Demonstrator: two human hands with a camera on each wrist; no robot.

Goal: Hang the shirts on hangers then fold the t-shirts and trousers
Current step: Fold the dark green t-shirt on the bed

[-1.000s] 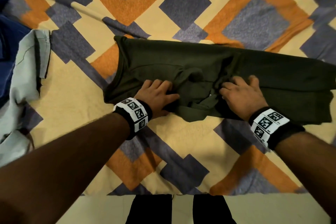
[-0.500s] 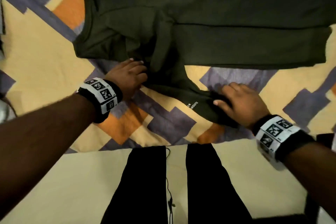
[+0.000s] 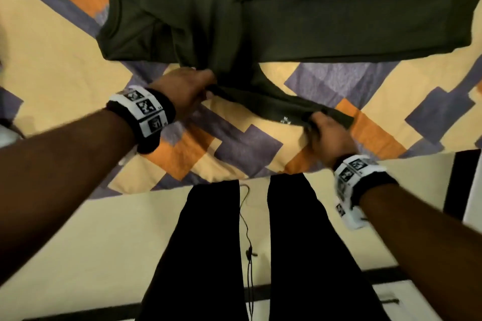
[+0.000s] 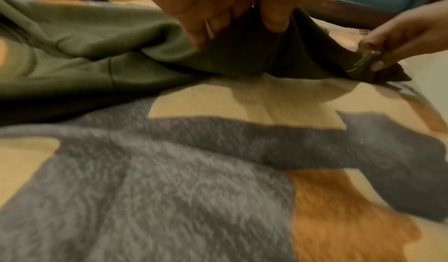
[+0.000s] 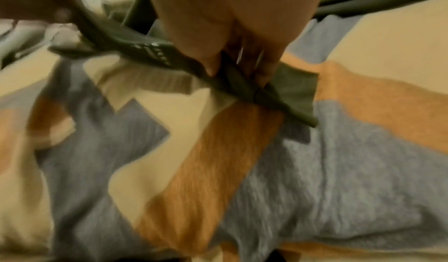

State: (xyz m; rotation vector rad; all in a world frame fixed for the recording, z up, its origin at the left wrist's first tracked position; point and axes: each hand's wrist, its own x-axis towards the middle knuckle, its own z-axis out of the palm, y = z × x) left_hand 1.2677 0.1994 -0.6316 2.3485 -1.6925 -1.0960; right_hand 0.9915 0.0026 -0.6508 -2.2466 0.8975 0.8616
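Note:
A dark olive green t-shirt lies spread across the patterned bed cover, its body folded lengthwise. One sleeve with a small white print is stretched toward the bed's near edge. My left hand pinches the sleeve where it joins the body; the left wrist view shows its fingers gripping the green cloth. My right hand pinches the sleeve's end, and in the right wrist view its fingertips clamp the olive fabric.
The bed cover has orange, grey-purple and cream blocks. Its near edge runs just behind my wrists, with a cream side below. My legs in black trousers stand against the bed, and a thin black cable hangs between them.
Both hands went from resting on the bunched middle of the t-shirt to pinching its sleeve and drawing it out toward the near edge. The head view tilted down toward my legs.

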